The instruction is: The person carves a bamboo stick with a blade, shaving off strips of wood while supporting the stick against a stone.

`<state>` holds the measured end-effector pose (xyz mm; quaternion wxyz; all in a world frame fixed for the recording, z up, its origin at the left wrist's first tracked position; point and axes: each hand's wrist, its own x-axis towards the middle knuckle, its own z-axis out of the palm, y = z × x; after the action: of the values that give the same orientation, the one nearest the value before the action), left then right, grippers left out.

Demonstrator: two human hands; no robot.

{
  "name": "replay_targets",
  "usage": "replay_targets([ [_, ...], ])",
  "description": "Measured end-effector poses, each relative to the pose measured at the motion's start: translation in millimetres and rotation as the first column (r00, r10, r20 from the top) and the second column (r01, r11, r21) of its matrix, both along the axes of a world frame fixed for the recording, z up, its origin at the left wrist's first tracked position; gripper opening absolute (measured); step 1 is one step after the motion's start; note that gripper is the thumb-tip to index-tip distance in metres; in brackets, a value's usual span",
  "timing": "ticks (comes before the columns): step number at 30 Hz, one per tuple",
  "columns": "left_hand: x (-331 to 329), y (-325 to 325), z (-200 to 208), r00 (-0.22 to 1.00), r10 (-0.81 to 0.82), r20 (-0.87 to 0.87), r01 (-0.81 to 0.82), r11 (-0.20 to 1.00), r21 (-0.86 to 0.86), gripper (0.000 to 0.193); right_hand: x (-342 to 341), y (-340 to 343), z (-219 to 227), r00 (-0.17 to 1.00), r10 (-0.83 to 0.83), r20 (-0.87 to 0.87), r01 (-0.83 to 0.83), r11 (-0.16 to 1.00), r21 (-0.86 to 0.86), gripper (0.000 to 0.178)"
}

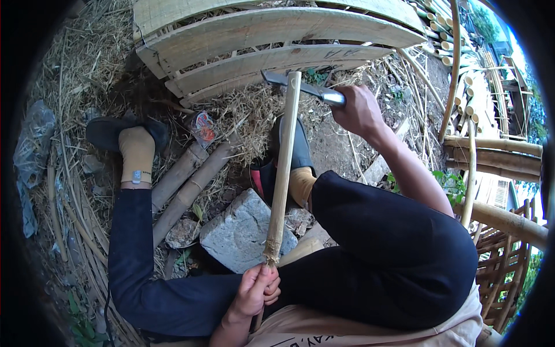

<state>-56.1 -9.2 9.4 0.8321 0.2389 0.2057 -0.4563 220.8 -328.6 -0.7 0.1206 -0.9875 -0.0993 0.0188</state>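
Note:
A long pale bamboo stick [281, 173] slants up in front of me. My left hand [257, 290] is closed at its lower end, just below a frayed joint; a thin piece shows under the fist. My right hand [359, 113] is wrapped round the shiny metal handle of a large knife [312, 90]. The blade crosses the stick near its upper end, passing behind it, with the tip out to the left. Whether blade and stick touch I cannot tell.
A slatted wooden crate-like frame [277, 29] stands ahead. A grey stone block [234, 231] and bamboo poles [193, 182] lie between my legs. Dry straw [87, 63] covers the ground at left, beside a clear plastic bag [37, 133]. Cut bamboo [468, 98] is stacked at right.

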Motion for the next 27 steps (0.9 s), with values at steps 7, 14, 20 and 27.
replay_targets([
  [7,1,13,-2,0.999,0.039,-0.012,-0.040,0.998,-0.039,0.040,12,4,-1,0.981,-0.172,-0.086,0.178,0.981,0.074,0.019],
  [14,8,13,-5,0.997,0.083,0.000,-0.082,0.992,0.099,0.039,-2,6,10,0.991,-0.109,-0.080,0.121,0.978,0.168,0.019],
  [20,4,-1,-4,0.971,0.039,0.235,-0.152,0.860,0.487,0.040,-10,41,13,0.993,0.078,-0.090,-0.078,0.997,0.012,0.015],
  [27,-2,-7,-3,0.946,-0.030,0.322,-0.173,0.794,0.583,0.038,-15,41,7,0.990,0.102,-0.101,-0.111,0.990,-0.086,0.015],
])
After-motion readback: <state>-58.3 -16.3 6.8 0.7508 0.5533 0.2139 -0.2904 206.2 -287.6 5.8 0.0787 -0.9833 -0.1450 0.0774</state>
